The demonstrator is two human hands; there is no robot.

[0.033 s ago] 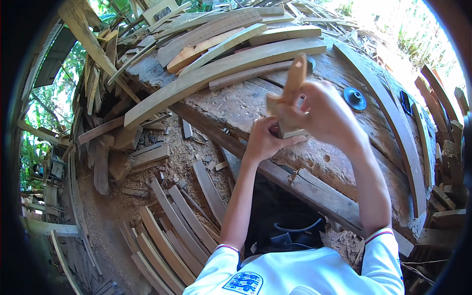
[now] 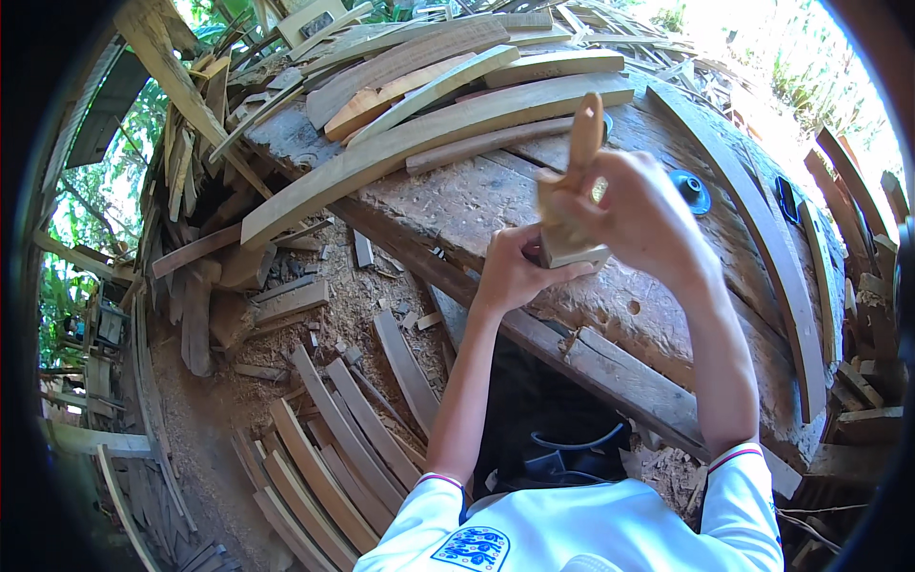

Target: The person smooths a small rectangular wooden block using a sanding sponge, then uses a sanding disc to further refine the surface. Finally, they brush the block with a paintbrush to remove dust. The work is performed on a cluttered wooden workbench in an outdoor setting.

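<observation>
Over the workbench (image 2: 419, 202), my right hand (image 2: 643, 214) is closed around what looks like a wooden-handled brush (image 2: 585, 133). Its orange-brown handle points up and away from me. The lower end of the brush is partly hidden by my fingers and smeared by motion. Just below it, my left hand (image 2: 510, 272) grips a small pale block (image 2: 575, 255) between thumb and fingers. The block's top lies under the brush and my right hand, so I cannot tell whether the two touch.
Curved wooden boards (image 2: 448, 129) are piled along the bench's far side. A long dark board (image 2: 753, 210) and a blue round cap-like piece (image 2: 689, 191) lie to the right. More curved strips (image 2: 324, 467) rest on the sawdust-covered ground (image 2: 205, 419) at lower left.
My right hand has shifted slightly to the right, and the brush handle stands a bit more upright. My left hand and the block have hardly moved.
</observation>
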